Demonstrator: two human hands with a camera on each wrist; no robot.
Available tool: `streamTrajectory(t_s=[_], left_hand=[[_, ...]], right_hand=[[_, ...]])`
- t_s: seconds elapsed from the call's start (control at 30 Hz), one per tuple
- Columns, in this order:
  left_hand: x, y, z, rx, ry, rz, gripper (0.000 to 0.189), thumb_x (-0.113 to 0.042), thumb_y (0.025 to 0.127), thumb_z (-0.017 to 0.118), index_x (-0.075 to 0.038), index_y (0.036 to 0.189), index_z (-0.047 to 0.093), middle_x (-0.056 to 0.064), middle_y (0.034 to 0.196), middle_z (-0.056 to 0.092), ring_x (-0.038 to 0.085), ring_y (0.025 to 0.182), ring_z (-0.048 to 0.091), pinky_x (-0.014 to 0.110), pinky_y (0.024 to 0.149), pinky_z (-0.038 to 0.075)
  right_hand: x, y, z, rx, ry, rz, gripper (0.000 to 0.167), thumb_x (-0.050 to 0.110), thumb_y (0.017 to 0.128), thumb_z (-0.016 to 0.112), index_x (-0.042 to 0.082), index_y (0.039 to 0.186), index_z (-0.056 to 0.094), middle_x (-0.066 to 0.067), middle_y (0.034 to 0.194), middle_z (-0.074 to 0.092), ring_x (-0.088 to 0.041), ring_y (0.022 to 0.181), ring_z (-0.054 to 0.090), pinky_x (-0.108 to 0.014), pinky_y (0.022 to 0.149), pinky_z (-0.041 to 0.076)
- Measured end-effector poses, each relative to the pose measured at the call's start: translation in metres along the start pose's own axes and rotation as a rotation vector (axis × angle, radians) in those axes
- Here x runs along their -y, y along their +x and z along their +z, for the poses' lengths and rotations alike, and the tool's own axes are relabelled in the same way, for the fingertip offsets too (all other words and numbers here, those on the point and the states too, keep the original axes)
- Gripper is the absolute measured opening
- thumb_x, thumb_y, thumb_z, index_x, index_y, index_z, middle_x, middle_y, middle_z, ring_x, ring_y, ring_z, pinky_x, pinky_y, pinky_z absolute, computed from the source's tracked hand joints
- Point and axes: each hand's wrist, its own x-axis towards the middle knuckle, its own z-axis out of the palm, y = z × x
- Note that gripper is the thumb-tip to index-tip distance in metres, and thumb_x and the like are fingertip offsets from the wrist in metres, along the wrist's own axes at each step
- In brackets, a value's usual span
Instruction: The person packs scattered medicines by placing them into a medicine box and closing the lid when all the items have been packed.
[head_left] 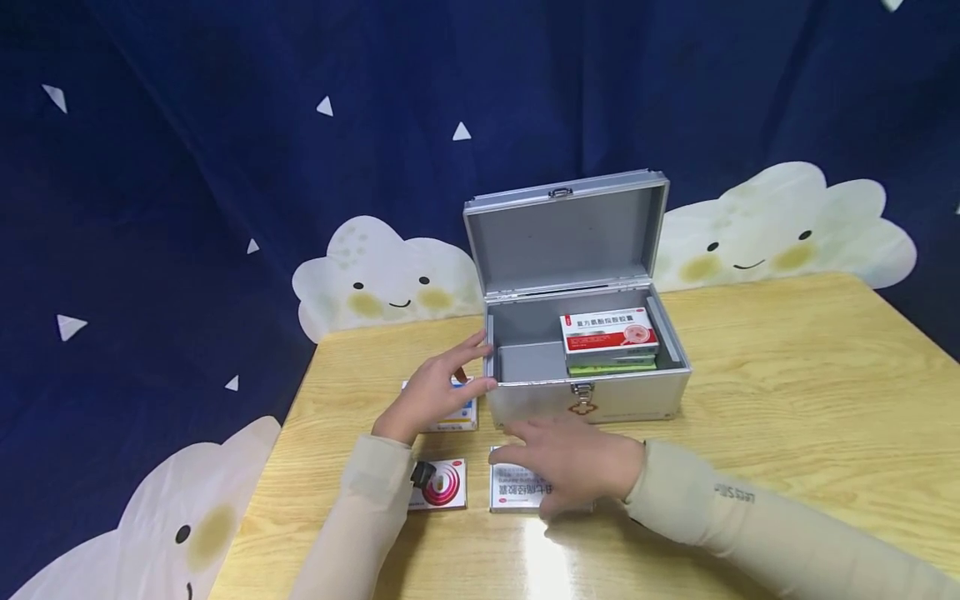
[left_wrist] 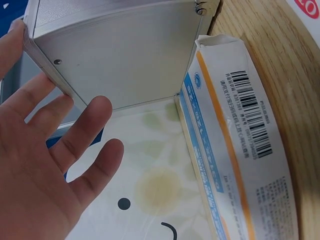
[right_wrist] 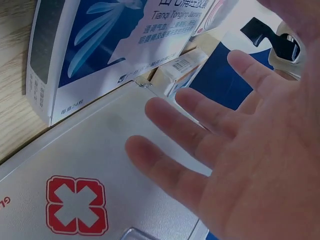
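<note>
- Medicine case (head_left: 637, 406), silver, stands near the back edge of the bench (head_left: 810, 400), left of that edge's middle. Its lid (head_left: 570, 242) is raised, and a red cross emblem (right_wrist: 76, 205) marks the front wall.
- Left hand (head_left: 433, 387), fingers spread, touches the case's left rim: thumb at the front left corner, fingertips farther back along that side.
- Right hand (head_left: 577, 458), fingers straight and spread, is just above a white-and-blue capsule box (head_left: 517, 479); I cannot tell whether it touches the box.
- That capsule box lies on the bench just before the case's front wall, partly covered by the hand.
- White box with blue and orange stripes (left_wrist: 235, 125) lies just beside the case's left wall, on the side towards the bench's left edge, partly beneath the left hand.
- White box with pink-red rings (head_left: 447, 483) lies by the left wrist, between the bench's left edge and the capsule box.
- Inside the case, towards its right wall, a red-and-white capsule box (head_left: 610, 331) tops a stack with a green box (head_left: 613, 367) below.
- Dark blue curtain (head_left: 225, 108) with smiling clouds hangs beyond the back edge.
</note>
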Motion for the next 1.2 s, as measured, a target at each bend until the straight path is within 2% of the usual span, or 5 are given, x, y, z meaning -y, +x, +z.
streamTrajectory(t_s=[0.23,0.6,0.73,0.83,1.2], left_hand=[[0.001,0.000,0.001,-0.001,-0.016,-0.001,0.061,-0.053,0.092,0.064,-0.026,0.146,0.051,-0.021,0.161,0.031,0.010,0.089,0.059,0.030,0.079,0.050],[0.000,0.000,0.001,-0.002,-0.009,0.005,0.061,-0.054,0.092,0.063,-0.028,0.146,0.051,-0.021,0.160,0.032,0.010,0.088,0.060,0.030,0.080,0.051],[0.000,0.000,0.001,-0.004,-0.013,0.002,0.061,-0.053,0.092,0.064,-0.028,0.146,0.050,-0.020,0.160,0.032,0.009,0.087,0.060,0.029,0.080,0.051],[0.000,-0.001,0.001,-0.003,-0.019,0.000,0.061,-0.053,0.092,0.064,-0.028,0.146,0.051,-0.019,0.160,0.033,0.009,0.085,0.059,0.028,0.078,0.050],[0.001,0.000,0.001,0.003,-0.024,-0.007,0.060,-0.053,0.092,0.063,-0.029,0.146,0.051,-0.020,0.160,0.032,0.010,0.081,0.057,0.027,0.075,0.049]], right_hand=[[0.004,0.004,-0.001,0.051,0.018,0.045,0.088,0.045,0.068,0.086,0.033,0.146,0.045,-0.008,0.149,0.047,-0.027,0.134,0.051,-0.055,0.106,0.045],[0.004,0.004,0.007,0.061,-0.002,0.038,0.090,0.046,0.068,0.085,0.033,0.147,0.044,-0.006,0.146,0.050,-0.026,0.131,0.052,-0.052,0.105,0.046],[0.005,0.004,0.009,0.057,0.011,0.037,0.090,0.043,0.066,0.087,0.030,0.145,0.047,-0.002,0.128,0.056,-0.018,0.109,0.059,-0.040,0.090,0.053],[0.006,0.004,0.011,0.064,0.030,0.050,0.087,0.039,0.066,0.087,0.028,0.143,0.048,0.001,0.115,0.056,-0.014,0.094,0.056,-0.034,0.077,0.053],[0.005,0.010,0.019,0.116,0.018,0.110,0.091,0.035,0.067,0.088,0.030,0.146,0.045,-0.001,0.122,0.057,-0.017,0.101,0.058,-0.040,0.081,0.055]])
